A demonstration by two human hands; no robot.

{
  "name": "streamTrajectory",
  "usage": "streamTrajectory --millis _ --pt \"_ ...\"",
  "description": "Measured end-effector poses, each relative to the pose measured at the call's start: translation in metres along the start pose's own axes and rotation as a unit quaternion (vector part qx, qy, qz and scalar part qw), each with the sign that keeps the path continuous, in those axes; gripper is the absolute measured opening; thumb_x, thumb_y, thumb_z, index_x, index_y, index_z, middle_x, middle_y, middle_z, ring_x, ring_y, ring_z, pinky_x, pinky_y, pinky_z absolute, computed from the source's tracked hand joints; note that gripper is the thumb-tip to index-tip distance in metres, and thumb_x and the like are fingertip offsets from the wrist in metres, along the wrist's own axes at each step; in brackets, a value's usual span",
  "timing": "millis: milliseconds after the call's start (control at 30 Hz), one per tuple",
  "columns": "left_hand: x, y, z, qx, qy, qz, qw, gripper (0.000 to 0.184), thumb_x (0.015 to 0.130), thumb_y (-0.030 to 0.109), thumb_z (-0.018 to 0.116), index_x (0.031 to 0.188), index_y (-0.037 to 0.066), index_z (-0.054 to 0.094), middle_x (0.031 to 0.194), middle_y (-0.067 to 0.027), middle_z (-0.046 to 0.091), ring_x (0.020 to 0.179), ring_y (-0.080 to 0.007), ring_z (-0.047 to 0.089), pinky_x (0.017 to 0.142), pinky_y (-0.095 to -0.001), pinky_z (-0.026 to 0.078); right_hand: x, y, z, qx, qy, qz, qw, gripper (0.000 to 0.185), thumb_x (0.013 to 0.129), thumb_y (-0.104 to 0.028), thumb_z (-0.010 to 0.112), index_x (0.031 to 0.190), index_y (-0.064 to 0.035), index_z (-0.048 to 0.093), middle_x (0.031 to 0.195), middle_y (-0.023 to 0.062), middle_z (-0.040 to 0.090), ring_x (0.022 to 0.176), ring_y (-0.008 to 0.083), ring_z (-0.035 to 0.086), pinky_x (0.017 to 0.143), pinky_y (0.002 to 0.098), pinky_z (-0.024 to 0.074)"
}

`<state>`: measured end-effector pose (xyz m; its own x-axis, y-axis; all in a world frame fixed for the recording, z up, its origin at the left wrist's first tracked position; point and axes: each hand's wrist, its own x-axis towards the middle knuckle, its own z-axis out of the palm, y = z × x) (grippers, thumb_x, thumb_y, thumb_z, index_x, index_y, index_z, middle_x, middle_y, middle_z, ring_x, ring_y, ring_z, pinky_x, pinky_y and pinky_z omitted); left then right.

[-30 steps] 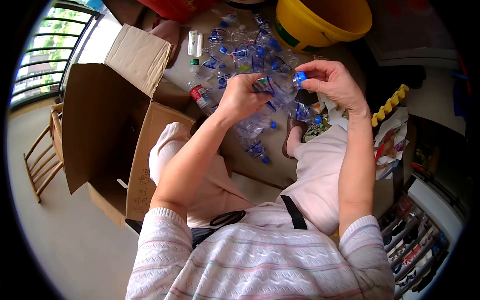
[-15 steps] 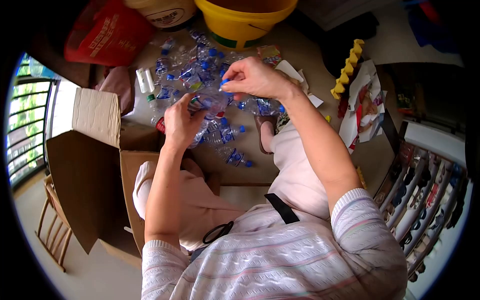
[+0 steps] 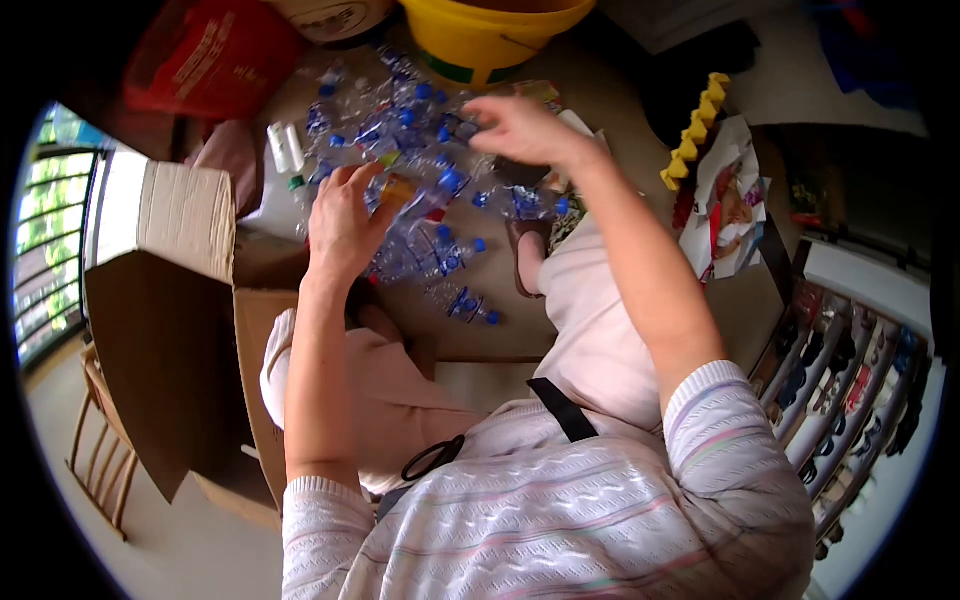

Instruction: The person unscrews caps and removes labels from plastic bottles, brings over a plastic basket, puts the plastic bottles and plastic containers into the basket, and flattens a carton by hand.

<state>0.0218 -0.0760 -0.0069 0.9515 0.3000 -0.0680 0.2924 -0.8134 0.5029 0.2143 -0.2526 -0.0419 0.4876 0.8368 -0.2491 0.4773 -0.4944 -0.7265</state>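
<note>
Many clear plastic bottles with blue caps lie in a loose heap on the floor ahead of me. My left hand [image 3: 345,222] is at the near left side of the heap, its thumb and fingers curled around a clear plastic bottle [image 3: 398,190] that shows an orange-yellow patch. Part of that bottle blends with those behind it. Over the right side of the heap, my right hand [image 3: 522,130] is raised with its fingers stretched out and nothing visible in them; motion blurs it slightly. Below it, a bottle [image 3: 528,203] rests beside my shoe.
A yellow bucket [image 3: 490,45] and a red bag-like container [image 3: 215,60] stand behind the heap. An open cardboard box [image 3: 165,350] is at my left. Torn paper [image 3: 735,200] and a yellow zigzag strip [image 3: 695,130] lie right, near a shoe rack [image 3: 850,380].
My right hand has left the blue cap at the bottle in my left hand and moved up and right, its fingers opening. My left hand has shifted slightly left.
</note>
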Motion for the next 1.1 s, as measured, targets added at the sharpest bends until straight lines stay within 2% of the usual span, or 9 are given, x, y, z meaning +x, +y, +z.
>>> streamTrajectory --millis 100,267,367,500,600,633,767,967,1100 --pt "0.000 -0.008 0.000 -0.005 0.009 0.005 1.000 0.038 0.071 0.018 0.066 0.107 0.007 0.060 0.105 -0.0143 0.057 0.100 -0.0317 0.053 0.085 -0.0387 0.043 -0.001 0.034 -0.021 0.043 0.051 0.077 0.995 0.046 0.075 -0.027 0.064 0.114 -0.0038 0.057 0.096 0.0132 0.065 0.086 0.0189 0.062 0.076 0.0288 0.0485" --pt "0.002 -0.013 0.002 0.011 0.032 0.018 0.999 0.037 0.071 0.015 0.066 0.107 0.009 0.060 0.108 -0.0129 0.057 0.099 -0.0318 0.054 0.084 -0.0390 0.044 -0.005 0.025 -0.024 0.066 -0.058 0.137 0.987 0.042 0.079 -0.022 0.062 0.114 0.0010 0.055 0.094 0.0112 0.064 0.082 0.0153 0.061 0.073 0.0263 0.0484" --pt "0.001 -0.014 -0.001 0.037 0.031 0.004 0.999 0.037 0.073 0.019 0.064 0.109 0.011 0.059 0.107 -0.0124 0.057 0.096 -0.0313 0.056 0.082 -0.0385 0.045 -0.002 0.015 -0.015 0.050 -0.090 0.121 0.987 0.038 0.086 -0.022 0.058 0.118 -0.0036 0.052 0.089 0.0010 0.060 0.076 0.0063 0.056 0.063 0.0190 0.0430" --pt "-0.003 -0.014 -0.009 0.018 0.037 -0.006 0.999 0.033 0.075 0.018 0.063 0.107 0.013 0.061 0.104 -0.0119 0.058 0.088 -0.0302 0.058 0.078 -0.0382 0.046 0.007 0.013 -0.004 0.022 -0.117 0.113 0.986 0.038 0.086 -0.021 0.058 0.119 -0.0029 0.052 0.091 0.0028 0.060 0.079 0.0075 0.056 0.070 0.0212 0.0454" --pt "0.000 -0.018 -0.029 -0.025 0.017 -0.061 0.998 0.037 0.069 0.019 0.066 0.103 0.004 0.061 0.101 -0.0197 0.056 0.096 -0.0341 0.054 0.084 -0.0386 0.044 0.012 0.011 0.011 -0.005 -0.142 0.089 0.986 0.037 0.085 -0.018 0.058 0.117 -0.0013 0.052 0.094 0.0042 0.061 0.082 0.0094 0.057 0.074 0.0227 0.0462" --pt "-0.002 -0.025 -0.034 -0.046 0.072 -0.024 0.996 0.035 0.069 0.017 0.065 0.101 0.003 0.061 0.097 -0.0179 0.057 0.090 -0.0350 0.056 0.079 -0.0400 0.046 0.013 0.007 0.018 -0.008 -0.162 0.080 0.983 0.036 0.085 -0.018 0.058 0.117 -0.0006 0.052 0.095 0.0046 0.061 0.083 0.0102 0.057 0.075 0.0233 0.0464" --pt "-0.006 -0.045 -0.054 -0.069 0.245 -0.079 0.964 0.029 0.071 0.014 0.065 0.098 0.004 0.062 0.095 -0.0166 0.058 0.082 -0.0309 0.057 0.072 -0.0373 0.045 0.016 -0.004 0.042 -0.030 -0.212 0.062 0.975 0.033 0.083 -0.014 0.059 0.113 0.0007 0.054 0.097 0.0094 0.063 0.088 0.0145 0.059 0.079 0.0259 0.0464" --pt "-0.023 -0.039 -0.078 -0.128 0.241 -0.163 0.948 0.023 0.070 0.010 0.064 0.092 0.004 0.063 0.088 -0.0152 0.060 0.077 -0.0292 0.058 0.069 -0.0358 0.045 0.017 0.005 0.083 -0.026 -0.276 0.068 0.958 0.031 0.082 -0.012 0.059 0.110 0.0013 0.056 0.095 0.0093 0.063 0.086 0.0141 0.059 0.077 0.0261 0.0466" --pt "-0.035 -0.056 -0.065 -0.087 0.309 -0.054 0.946 0.024 0.067 0.008 0.065 0.090 0.002 0.063 0.090 -0.0163 0.060 0.083 -0.0338 0.058 0.074 -0.0382 0.046 0.000 0.038 0.138 -0.094 -0.376 0.059 0.920 0.035 0.079 -0.016 0.061 0.109 0.0003 0.058 0.097 0.0130 0.064 0.087 0.0206 0.061 0.080 0.0298 0.0466"
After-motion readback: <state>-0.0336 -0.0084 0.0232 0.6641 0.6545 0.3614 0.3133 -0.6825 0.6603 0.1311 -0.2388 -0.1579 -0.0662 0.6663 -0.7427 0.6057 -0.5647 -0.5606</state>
